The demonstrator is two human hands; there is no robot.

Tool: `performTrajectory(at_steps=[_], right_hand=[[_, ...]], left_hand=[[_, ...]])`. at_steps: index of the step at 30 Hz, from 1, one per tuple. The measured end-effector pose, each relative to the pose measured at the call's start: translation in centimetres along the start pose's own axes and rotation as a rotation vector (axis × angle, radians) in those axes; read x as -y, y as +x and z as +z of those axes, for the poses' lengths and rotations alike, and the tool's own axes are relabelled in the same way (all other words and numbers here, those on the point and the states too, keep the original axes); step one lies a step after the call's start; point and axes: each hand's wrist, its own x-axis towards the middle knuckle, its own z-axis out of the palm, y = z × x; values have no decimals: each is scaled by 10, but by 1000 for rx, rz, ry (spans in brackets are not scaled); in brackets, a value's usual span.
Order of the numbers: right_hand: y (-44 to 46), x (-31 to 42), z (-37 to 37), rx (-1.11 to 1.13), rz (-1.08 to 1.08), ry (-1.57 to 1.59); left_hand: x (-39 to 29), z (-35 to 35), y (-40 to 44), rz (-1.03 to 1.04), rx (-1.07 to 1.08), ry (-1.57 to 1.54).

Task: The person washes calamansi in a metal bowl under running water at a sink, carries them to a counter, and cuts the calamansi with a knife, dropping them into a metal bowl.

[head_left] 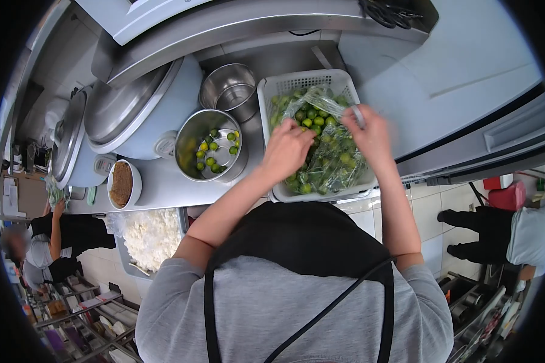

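A clear plastic bag [336, 157] of small green limes lies in a white perforated basket [265, 103]. My right hand [369, 134] pinches the bag's rim at its right side. On the left of the bag's opening, my left hand [289, 150] has its fingers curled, with the film gathered at its thumb. Loose-looking limes [312, 118] show through the opening between both hands. Left of the basket stands a steel pot [184, 145] with several green and yellowish limes [214, 146] at its bottom. What lies under my left fingers is partly hidden.
Behind the pot is another steel pot [229, 91]. Large lidded containers [127, 109] and a white bowl of brown food [122, 184] stand leftward. A tray of white chopped food [151, 239] sits below the counter edge. Other people [66, 236] stand at far left and right [496, 236].
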Motion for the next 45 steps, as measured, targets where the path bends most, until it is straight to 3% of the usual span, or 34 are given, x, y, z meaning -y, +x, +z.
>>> performTrajectory(at_steps=[1,2,3,4,5,8,11,14,18,20,25,27,34,36,38,40,42,43,44,45], right_hand=[[-1,1,7,152,-6,172],[-2,1,13,153,-6,173],[-3,1,18,124,-38,-51],[-3,-2,23,93,-70,-275],[0,-14,25,74,29,-338],[5,-29,17,167,177,-351],[6,-25,24,69,39,-326],[14,0,29,-30,-66,-301],[33,-6,55,13,-149,-394],[52,-24,59,18,-195,-444],[84,-29,52,-36,-96,-393],[93,-35,56,-15,-69,-368],[106,-41,67,3,-36,-346],[103,-37,61,138,6,-280],[85,-17,30,166,-51,-249],[65,-3,2,194,-103,-216],[44,-1,-12,119,-154,-103],[35,-2,-16,120,-161,-104],[26,-3,-20,96,-140,-91],[20,-3,-22,67,-113,-74]], left_hand=[[5,-4,2,-17,83,188],[9,-9,3,-32,166,377],[12,-14,3,-95,172,526],[17,-21,1,-95,173,527],[22,-29,-1,-102,175,513],[31,-35,-8,-126,164,438],[34,-35,-3,-156,152,261],[24,-24,17,-148,-22,167],[36,-9,35,-180,-173,485],[52,-14,38,-240,-45,491],[63,-19,35,-318,-66,250],[68,-15,32,-473,-78,24],[106,-7,10,-586,-84,-199],[114,-25,9,-782,285,-706],[85,-72,23,-786,388,-647],[62,-112,36,-628,296,-791],[67,-113,49,-673,122,-769],[77,-90,44,-427,-30,79],[64,-76,48,-264,-161,64],[24,-70,52,-310,-108,-221]])
